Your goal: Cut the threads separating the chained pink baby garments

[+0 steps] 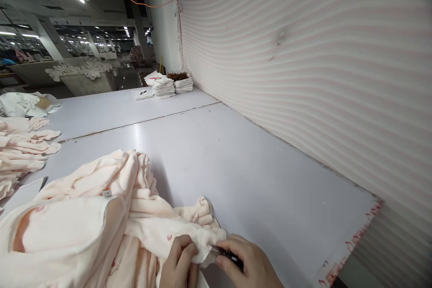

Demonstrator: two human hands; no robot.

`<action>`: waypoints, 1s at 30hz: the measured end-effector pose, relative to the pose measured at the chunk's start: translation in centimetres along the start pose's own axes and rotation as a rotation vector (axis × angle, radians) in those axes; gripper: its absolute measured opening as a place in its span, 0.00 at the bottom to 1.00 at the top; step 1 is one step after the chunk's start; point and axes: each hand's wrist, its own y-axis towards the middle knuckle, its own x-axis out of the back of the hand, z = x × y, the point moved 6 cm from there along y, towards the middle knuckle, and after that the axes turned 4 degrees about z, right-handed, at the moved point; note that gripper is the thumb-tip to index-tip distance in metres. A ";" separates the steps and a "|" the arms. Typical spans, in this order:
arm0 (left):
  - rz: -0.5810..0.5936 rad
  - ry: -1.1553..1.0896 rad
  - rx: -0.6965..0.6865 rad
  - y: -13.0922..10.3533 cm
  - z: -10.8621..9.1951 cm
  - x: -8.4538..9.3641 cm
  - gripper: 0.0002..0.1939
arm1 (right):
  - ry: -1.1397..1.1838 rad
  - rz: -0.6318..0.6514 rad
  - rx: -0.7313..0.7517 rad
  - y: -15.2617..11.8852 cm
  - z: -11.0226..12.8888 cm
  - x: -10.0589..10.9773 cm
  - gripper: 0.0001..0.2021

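A pile of pale pink garments with small red prints lies at the lower left, a small white label on one neckline. My left hand is closed on the end of a pale sleeve near the bottom centre. Just right of it, my right hand grips small black snips, their metal tips touching the sleeve's edge. The exact spot where the tips meet the fabric is partly hidden.
The pale table has a seam across it. Folded white stacks stand at its far end. More pink garments lie at the left edge. A striped cloth hangs along the right side.
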 end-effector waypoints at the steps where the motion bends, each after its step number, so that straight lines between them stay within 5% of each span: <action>1: -0.006 0.013 -0.014 0.0 -0.1 0.0 0.13 | -0.011 0.019 -0.010 0.0 0.1 -0.1 0.07; 11: -0.046 -0.028 0.051 0.0 0.3 1.1 0.08 | 0.188 -0.042 -0.010 0.5 -0.5 -0.8 0.08; 14: 0.024 -0.268 0.318 0.1 2.0 0.6 0.07 | 0.234 -0.098 0.034 1.2 -1.0 -1.8 0.17; 17: 0.166 -0.682 0.690 -0.6 4.1 -1.1 0.17 | 0.192 -0.162 0.061 2.4 -1.3 -2.7 0.03; 21: 0.264 -1.018 0.928 -1.4 5.2 -2.3 0.20 | 0.297 -0.228 0.056 3.0 -1.5 -3.4 0.05; 26: 0.241 -0.971 0.864 -1.3 5.6 -2.0 0.22 | 0.212 -0.271 0.261 2.5 -0.1 -4.3 0.06; 30: 0.206 -0.860 0.752 -1.5 5.6 -1.9 0.20 | 0.207 -0.172 0.179 3.1 -0.8 -5.6 0.09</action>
